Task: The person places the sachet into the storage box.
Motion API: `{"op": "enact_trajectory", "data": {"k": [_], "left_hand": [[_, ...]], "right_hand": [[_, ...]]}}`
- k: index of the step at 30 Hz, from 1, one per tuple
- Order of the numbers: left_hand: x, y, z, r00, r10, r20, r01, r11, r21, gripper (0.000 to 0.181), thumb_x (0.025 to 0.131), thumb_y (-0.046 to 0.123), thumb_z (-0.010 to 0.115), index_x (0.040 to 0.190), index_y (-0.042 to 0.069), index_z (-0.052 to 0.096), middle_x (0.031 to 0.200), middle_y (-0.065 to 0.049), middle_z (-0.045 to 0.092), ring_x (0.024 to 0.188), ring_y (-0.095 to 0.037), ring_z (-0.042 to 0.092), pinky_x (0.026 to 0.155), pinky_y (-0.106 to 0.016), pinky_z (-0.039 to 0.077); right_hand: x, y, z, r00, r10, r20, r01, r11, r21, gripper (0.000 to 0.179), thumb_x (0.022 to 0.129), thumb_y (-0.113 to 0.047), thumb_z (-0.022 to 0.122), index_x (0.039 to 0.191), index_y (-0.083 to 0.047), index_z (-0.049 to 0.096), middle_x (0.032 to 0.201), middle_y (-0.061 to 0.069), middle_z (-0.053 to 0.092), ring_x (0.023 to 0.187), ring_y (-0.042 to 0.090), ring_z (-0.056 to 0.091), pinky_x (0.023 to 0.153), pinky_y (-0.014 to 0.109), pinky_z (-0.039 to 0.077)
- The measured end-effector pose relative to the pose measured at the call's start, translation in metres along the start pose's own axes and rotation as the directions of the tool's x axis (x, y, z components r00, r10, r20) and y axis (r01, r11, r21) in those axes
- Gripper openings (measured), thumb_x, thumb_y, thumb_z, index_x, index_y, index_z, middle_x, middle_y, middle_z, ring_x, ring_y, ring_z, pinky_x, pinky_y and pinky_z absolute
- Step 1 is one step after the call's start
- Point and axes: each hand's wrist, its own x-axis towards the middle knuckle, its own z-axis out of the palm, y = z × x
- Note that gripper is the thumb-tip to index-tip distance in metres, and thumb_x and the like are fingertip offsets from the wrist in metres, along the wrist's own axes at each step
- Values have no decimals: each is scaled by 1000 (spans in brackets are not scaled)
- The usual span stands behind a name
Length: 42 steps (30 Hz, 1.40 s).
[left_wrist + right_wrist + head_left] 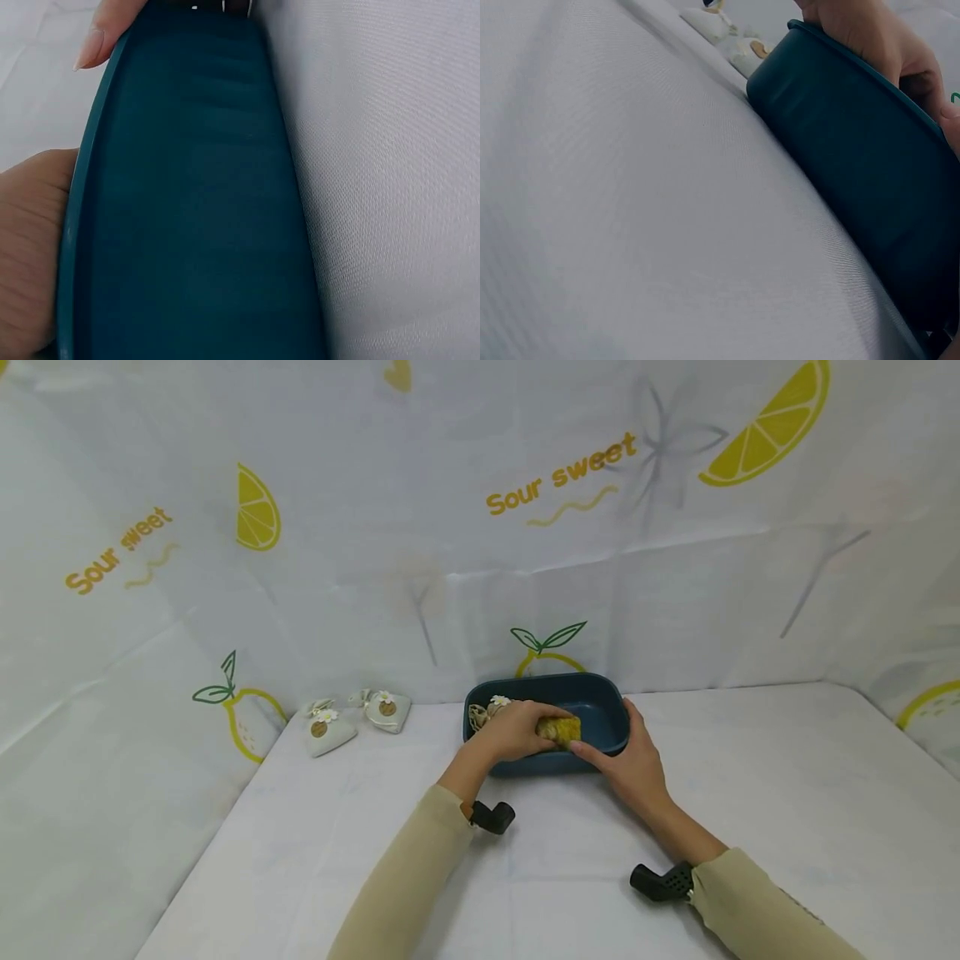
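A dark teal oblong basin (555, 765) stands against the back cloth. My left hand (517, 729) reaches over its near rim and holds a small yellow, bumpy-looking block (564, 730) between thumb and fingers. What the block is, I cannot tell. Round the basin's right end, my right hand (637, 764) grips the wall, its thumb lying over the near rim right at the block's corner. Inside the basin on the left lies a small drawstring pouch (498, 702) with a white flower, partly hidden by my left hand. The left wrist view shows mostly the basin's outer wall (187, 187).
Two pale sachets, one nearer (332, 737) and one farther (387, 711), each with a flower and a round brown tag, lie left of the basin. A white cloth (562, 877) covers the table. Behind rises a lemon-printed cloth (375, 610).
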Motion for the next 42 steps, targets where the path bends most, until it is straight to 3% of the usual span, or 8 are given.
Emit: {"op": "enact_trajectory", "data": {"k": [3, 8, 15, 22, 25, 30, 38, 42], "left_hand": [[-1, 0, -2, 999, -20, 32, 20, 1000, -16, 47, 94, 25, 73, 140, 26, 63, 127, -1, 70, 90, -10, 62, 80, -24, 52], [-1, 0, -4, 996, -26, 89, 30, 998, -47, 46, 97, 27, 70, 141, 22, 61, 136, -1, 67, 105, -14, 64, 102, -37, 51], [2, -2, -3, 985, -43, 164, 51, 998, -43, 47, 100, 31, 65, 146, 23, 57, 146, 0, 60, 117, -12, 62, 96, -25, 51], [5, -3, 0, 980, -39, 197, 58, 994, -91, 48, 103, 37, 58, 149, 23, 53, 152, 0, 55, 137, -17, 53, 114, -36, 45], [4, -3, 1, 988, -27, 155, 54, 983, -173, 47, 104, 41, 56, 146, 21, 56, 149, 0, 58, 139, -17, 53, 115, -37, 44], [-3, -3, 0, 1000, -12, 8, 14, 963, -268, 42, 104, 37, 57, 140, 17, 62, 139, 0, 65, 131, -15, 58, 110, -34, 48], [-26, 1, -20, 995, -29, -97, 6, 973, -232, 40, 103, 40, 57, 139, 21, 63, 142, 1, 62, 115, -24, 66, 94, -35, 56], [-41, -5, -31, 986, -38, -160, 1, 975, -224, 37, 103, 38, 59, 136, 23, 65, 142, 1, 62, 130, -23, 59, 105, -41, 52]], "right_hand": [[0, -2, 0, 1000, -3, 2, 3, 1000, -3, 113, 86, -53, 75, 164, -12, 4, 168, 22, 18, 153, 45, 24, 119, 66, 27], [1, -3, 1, 1000, -12, -4, 12, 1000, -10, 113, 86, -53, 76, 164, -11, 6, 168, 22, 19, 153, 45, 24, 118, 66, 28], [1, -2, 0, 1000, -19, 3, 19, 1000, 0, 112, 86, -53, 76, 164, -10, 7, 168, 21, 18, 153, 46, 24, 118, 67, 27], [1, 0, -1, 1000, -14, 4, 14, 1000, -2, 113, 86, -54, 75, 164, -12, 5, 169, 20, 18, 153, 45, 24, 118, 67, 27], [0, 0, -1, 1000, -6, 10, 6, 1000, 2, 113, 86, -54, 75, 164, -12, 4, 169, 21, 17, 153, 46, 24, 118, 68, 27], [1, -1, -1, 1000, 0, 12, 0, 1000, 0, 113, 86, -54, 75, 164, -12, 5, 168, 22, 18, 152, 46, 25, 117, 68, 27], [0, -3, -1, 1000, -1, 15, 1, 1000, -3, 113, 87, -53, 74, 164, -12, 3, 168, 22, 18, 152, 47, 25, 117, 69, 27], [-1, -3, 0, 1000, 8, 12, -8, 1000, -2, 113, 86, -54, 74, 164, -12, 4, 167, 23, 20, 151, 47, 26, 117, 68, 28]]}}
